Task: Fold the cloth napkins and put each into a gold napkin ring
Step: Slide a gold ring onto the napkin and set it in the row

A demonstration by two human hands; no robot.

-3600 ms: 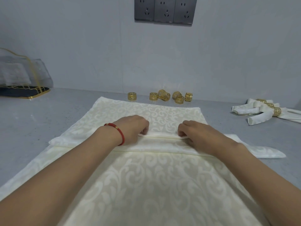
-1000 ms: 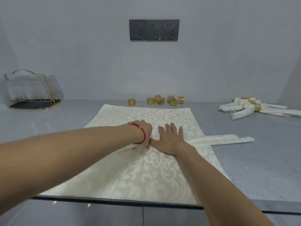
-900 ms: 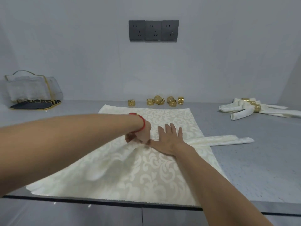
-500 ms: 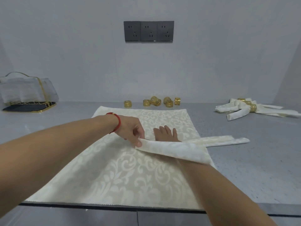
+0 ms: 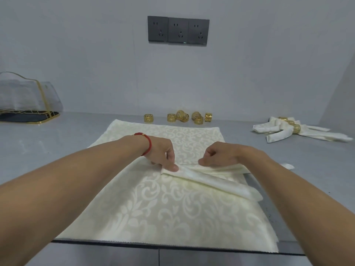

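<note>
Doubling the folded strip
My left hand (image 5: 163, 153) has swung one end over; both it and my right hand (image 5: 219, 155) pinch the napkin (image 5: 201, 174). Ring next.

The cream napkin (image 5: 157, 204) is woven cloth with a damask scroll pattern, faintly sheened where the motifs catch light, its near edge finely pinked. The folded band (image 5: 211, 178) across it is the same cloth, softly creased. The napkin rings (image 5: 189, 118) are bright polished gold metal with pierced fretwork. The worktop (image 5: 48, 139) is smooth grey with a dull, speckled sheen. The wall sockets (image 5: 178, 30) are dark matt plastic. The holder (image 5: 25, 100) on the left has clear glossy panels edged in gold metal. The bracelet (image 5: 147, 144) is red cord.
</note>
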